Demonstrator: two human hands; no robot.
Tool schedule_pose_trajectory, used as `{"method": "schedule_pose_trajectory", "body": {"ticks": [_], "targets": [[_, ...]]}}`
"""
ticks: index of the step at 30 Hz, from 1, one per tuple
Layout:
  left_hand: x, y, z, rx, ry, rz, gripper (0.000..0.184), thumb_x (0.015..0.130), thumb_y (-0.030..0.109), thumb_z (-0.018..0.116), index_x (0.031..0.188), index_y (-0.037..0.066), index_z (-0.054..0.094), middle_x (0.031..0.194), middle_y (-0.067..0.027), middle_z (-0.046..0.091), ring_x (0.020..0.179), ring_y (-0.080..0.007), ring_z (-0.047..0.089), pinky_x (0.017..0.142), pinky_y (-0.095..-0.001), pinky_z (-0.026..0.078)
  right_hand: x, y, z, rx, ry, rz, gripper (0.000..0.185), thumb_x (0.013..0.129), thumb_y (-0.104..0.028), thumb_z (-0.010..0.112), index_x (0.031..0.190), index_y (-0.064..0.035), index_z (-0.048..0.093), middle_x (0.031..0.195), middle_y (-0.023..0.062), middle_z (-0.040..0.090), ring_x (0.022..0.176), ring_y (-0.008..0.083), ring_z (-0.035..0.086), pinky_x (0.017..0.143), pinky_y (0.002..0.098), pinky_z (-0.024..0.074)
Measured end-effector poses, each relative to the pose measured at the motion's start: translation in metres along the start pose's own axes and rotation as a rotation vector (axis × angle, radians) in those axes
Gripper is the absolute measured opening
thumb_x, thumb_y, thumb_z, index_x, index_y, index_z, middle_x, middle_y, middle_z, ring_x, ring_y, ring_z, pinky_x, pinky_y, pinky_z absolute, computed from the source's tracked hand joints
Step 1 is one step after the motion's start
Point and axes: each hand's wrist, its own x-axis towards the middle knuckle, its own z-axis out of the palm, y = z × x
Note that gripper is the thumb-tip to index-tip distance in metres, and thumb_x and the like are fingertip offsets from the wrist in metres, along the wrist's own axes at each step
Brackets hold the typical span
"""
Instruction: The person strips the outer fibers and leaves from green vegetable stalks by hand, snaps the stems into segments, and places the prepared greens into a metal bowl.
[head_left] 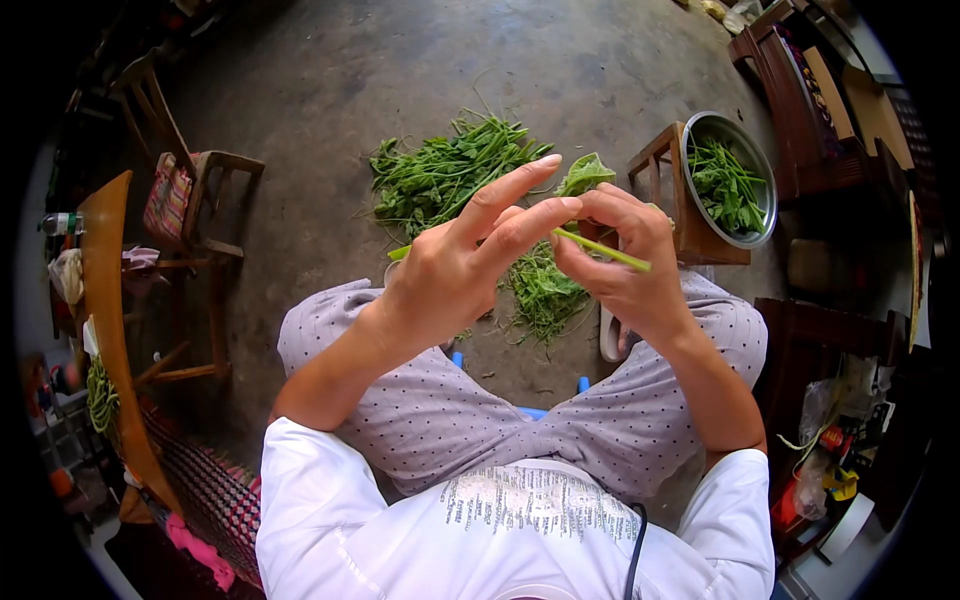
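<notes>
Green stem; grey, black-dotted trousers; white shirt.

White tee, short sleeves ending near the elbows. Chest print: wide block, rows of tiny dark lettering, too small to read, paler beige patch in it. Thin black cord down the right side of the chest. Pants: loose, greyish mauve, small dark dots all over, creased. Pale footwear on right foot, mostly hidden. Forearms bare. Left hand bare. Right hand: small pale spot by a finger, maybe ring, can't tell.
</notes>
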Motion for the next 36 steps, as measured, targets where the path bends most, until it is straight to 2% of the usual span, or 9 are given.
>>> {"method": "schedule_pose_trajectory", "body": {"ticks": [4, 7, 13, 15, 19, 21, 27, 30, 36], "targets": [[0.000, -0.002, 0.004, 0.000, 0.030, 0.009, 0.051, 0.077, -0.016, 0.057, 0.121, 0.010, 0.052, 0.128, -0.0167, 0.052, 0.107, -0.0298, 0.061, 0.077, -0.0302, 0.057, -0.001, -0.004, 0.002, 0.024, 0.052, -0.007, 0.016, 0.071, -0.005, 0.067, 0.086, -0.0009, 0.063, 0.072, 0.0039, 0.053, 0.057, 0.0100, 0.049, 0.051, 0.0251, 0.0384], [-0.001, -0.007, 0.005, -0.002, 0.053, 0.061, 0.067, 0.069, -0.018, 0.054, 0.127, 0.016, 0.050, 0.135, -0.0114, 0.047, 0.107, -0.0299, 0.061, 0.071, -0.0303, 0.059, 0.000, -0.006, -0.004, -0.046, 0.032, -0.066, 0.014, 0.074, -0.005, 0.067, 0.087, -0.0007, 0.064, 0.072, 0.0043, 0.054, 0.056, 0.0091, 0.048, 0.050, 0.0241, 0.0373], [0.001, -0.007, -0.001, -0.014, 0.057, 0.004, 0.061, 0.072, -0.016, 0.055, 0.125, 0.015, 0.052, 0.134, -0.0102, 0.048, 0.103, -0.0282, 0.063, 0.069, -0.0293, 0.059, 0.001, -0.002, -0.006, 0.048, -0.001, -0.068, 0.015, 0.080, -0.005, 0.068, 0.095, -0.0024, 0.067, 0.076, 0.0060, 0.059, 0.052, 0.0101, 0.048, 0.047, 0.0241, 0.0372], [0.002, -0.003, -0.001, 0.019, 0.039, 0.022, 0.048, 0.079, -0.013, 0.059, 0.120, 0.011, 0.052, 0.127, -0.0162, 0.052, 0.107, -0.0296, 0.060, 0.076, -0.0307, 0.058, 0.001, -0.001, -0.005, 0.033, 0.024, -0.081, 0.016, 0.079, -0.006, 0.069, 0.094, -0.0030, 0.068, 0.076, 0.0066, 0.061, 0.051, 0.0112, 0.050, 0.047, 0.0254, 0.0382], [0.004, -0.004, 0.000, 0.034, 0.060, 0.071, 0.047, 0.079, -0.012, 0.059, 0.119, 0.011, 0.052, 0.127, -0.0161, 0.052, 0.107, -0.0306, 0.060, 0.076, -0.0318, 0.058, 0.001, -0.005, -0.008, -0.029, 0.005, -0.031, 0.015, 0.078, -0.006, 0.070, 0.093, -0.0030, 0.068, 0.076, 0.0065, 0.062, 0.051, 0.0113, 0.051, 0.047, 0.0255, 0.0390], [0.003, -0.008, 0.001, 0.050, 0.069, 0.099, 0.052, 0.078, -0.010, 0.057, 0.124, 0.013, 0.052, 0.132, -0.0146, 0.049, 0.098, -0.0276, 0.065, 0.075, -0.0317, 0.059, 0.002, -0.007, -0.006, -0.039, 0.023, -0.063, 0.015, 0.078, -0.007, 0.071, 0.092, -0.0035, 0.069, 0.076, 0.0060, 0.062, 0.051, 0.0113, 0.051, 0.047, 0.0253, 0.0399], [0.005, -0.003, -0.001, 0.008, 0.081, 0.046, 0.047, 0.079, -0.013, 0.059, 0.118, 0.011, 0.053, 0.127, -0.0167, 0.053, 0.107, -0.0311, 0.061, 0.075, -0.0319, 0.057, 0.002, -0.003, -0.003, 0.000, 0.055, -0.091, 0.016, 0.077, -0.005, 0.071, 0.093, -0.0039, 0.069, 0.077, 0.0059, 0.063, 0.053, 0.0112, 0.053, 0.047, 0.0250, 0.0399], [0.004, -0.010, -0.001, 0.034, 0.075, 0.100, 0.051, 0.078, -0.010, 0.058, 0.123, 0.012, 0.053, 0.132, -0.0146, 0.049, 0.098, -0.0277, 0.065, 0.074, -0.0320, 0.059, 0.003, -0.005, -0.005, -0.017, 0.026, -0.080, 0.015, 0.077, -0.005, 0.070, 0.092, -0.0027, 0.068, 0.077, 0.0067, 0.063, 0.055, 0.0114, 0.056, 0.048, 0.0244, 0.0415], [0.006, -0.006, 0.001, -0.009, 0.040, 0.077, 0.043, 0.079, -0.012, 0.058, 0.116, 0.010, 0.055, 0.125, -0.0165, 0.054, 0.103, -0.0282, 0.063, 0.076, -0.0306, 0.058, 0.002, -0.013, -0.005, -0.024, 0.024, -0.009, 0.014, 0.077, -0.004, 0.067, 0.090, -0.0003, 0.067, 0.079, 0.0084, 0.062, 0.061, 0.0133, 0.062, 0.051, 0.0234, 0.0457]]}}
